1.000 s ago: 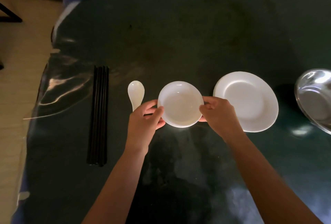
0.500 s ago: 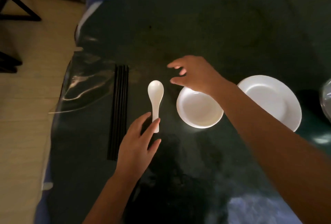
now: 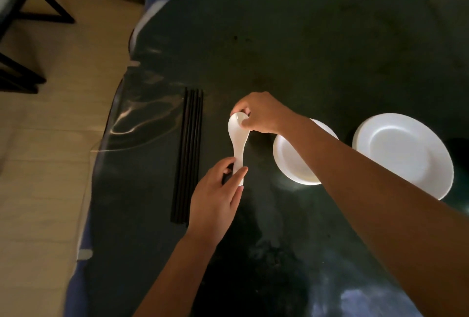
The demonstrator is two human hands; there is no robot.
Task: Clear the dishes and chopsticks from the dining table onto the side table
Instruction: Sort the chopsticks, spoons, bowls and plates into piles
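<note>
A white ceramic spoon (image 3: 238, 139) lies on the dark table, held at both ends. My left hand (image 3: 215, 200) pinches its handle at the near end. My right hand (image 3: 258, 112) grips the bowl of the spoon at the far end. Just right of the spoon sits a small white bowl (image 3: 291, 162), partly hidden under my right forearm. Further right rests a white plate (image 3: 403, 154). Several black chopsticks (image 3: 189, 154) lie side by side to the left of the spoon.
The dark table (image 3: 304, 50) has a glossy cover, with its left edge near the chopsticks. Beige floor lies to the left. A dark chair frame (image 3: 22, 45) stands at the far left.
Both hands left the small bowl and moved left. The left hand closed on the spoon's handle and the right hand reached over and took the spoon's bowl end. The view shifted left.
</note>
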